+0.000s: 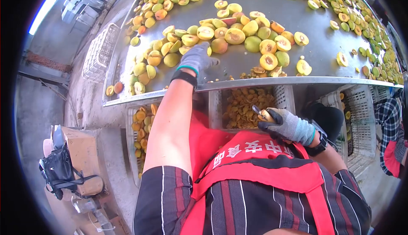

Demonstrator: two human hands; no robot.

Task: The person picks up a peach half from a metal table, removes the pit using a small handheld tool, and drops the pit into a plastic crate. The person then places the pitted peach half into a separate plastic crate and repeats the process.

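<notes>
My left hand [194, 60], in a grey glove with a teal cuff, reaches over the metal table. Its fingers lie on the pile of halved yellow-green stone fruit [234, 36], with the thumb spread to the right. My right hand [289, 126], in a grey glove with dark fingertips, is closed in front of my red apron [255, 150]. A small tool with a dark metal tip [256, 109] sticks out of it, beside a tan piece [267, 116] at the fingertips. Below the tool is a crate of small brownish-yellow pieces [248, 103].
The metal table [293, 81] has a raised front rim and more fruit along its far and right sides. Crates of fruit [140, 126] stand under it, left and right. A white crate [101, 50] and a cardboard box [83, 154] are at left; a person's checked sleeve [386, 116] shows at right.
</notes>
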